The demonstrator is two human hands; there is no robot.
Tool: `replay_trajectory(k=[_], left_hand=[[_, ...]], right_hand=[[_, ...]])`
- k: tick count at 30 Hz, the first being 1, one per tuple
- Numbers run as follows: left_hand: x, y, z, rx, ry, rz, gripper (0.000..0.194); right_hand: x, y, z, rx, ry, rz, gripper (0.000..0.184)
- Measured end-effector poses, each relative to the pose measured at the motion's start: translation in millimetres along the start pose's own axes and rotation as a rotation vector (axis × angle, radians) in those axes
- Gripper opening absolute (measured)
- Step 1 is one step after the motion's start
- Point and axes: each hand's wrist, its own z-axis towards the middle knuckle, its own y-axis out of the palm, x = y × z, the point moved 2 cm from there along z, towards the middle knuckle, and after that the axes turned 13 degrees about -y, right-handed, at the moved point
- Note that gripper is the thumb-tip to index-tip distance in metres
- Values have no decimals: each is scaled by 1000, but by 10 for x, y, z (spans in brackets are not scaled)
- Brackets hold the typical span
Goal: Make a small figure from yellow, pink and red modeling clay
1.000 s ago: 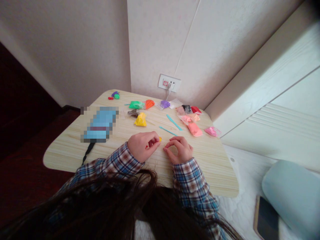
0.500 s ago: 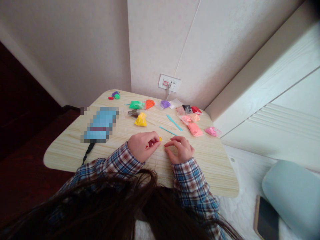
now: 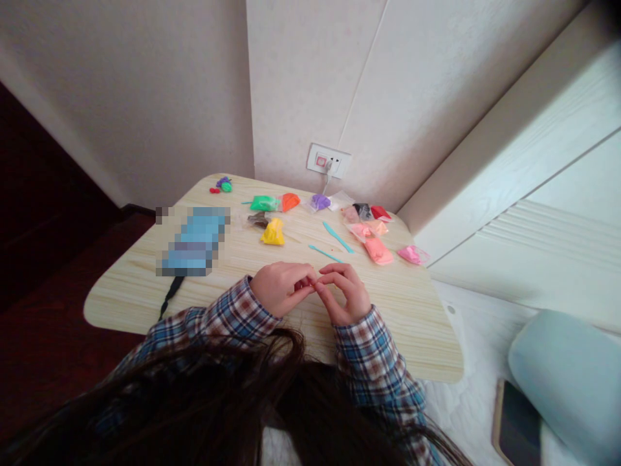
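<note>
My left hand is closed in a pinch above the near middle of the table, its fingertips meeting those of my right hand. The small yellow clay piece in it is now almost wholly hidden by the fingers. My right hand pinches with thumb and forefinger at the same spot; what lies between those fingertips is too small to make out. Just beyond the hands lie a thin blue modelling tool and a wider blue clay knife. A bag of yellow clay sits farther back, to the left.
Bags of green clay, orange clay, purple clay, coral clay and pink clay lie across the wooden table. A blurred-out phone-like device is at left; small clay shapes sit in the far left corner.
My right hand has moved left and its fingertips now meet the left hand's. The yellow clay piece, visible before at the left fingertips, has become mostly covered.
</note>
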Motion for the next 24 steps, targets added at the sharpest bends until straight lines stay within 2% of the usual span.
replay_trajectory(k=[19, 24], left_hand=[[11, 15, -15, -42, -45, 37, 8], [19, 21, -13, -15, -25, 31, 7]], right_hand=[[5, -28, 2, -2, -13, -3, 12], [0, -30, 6, -6, -30, -5, 13]])
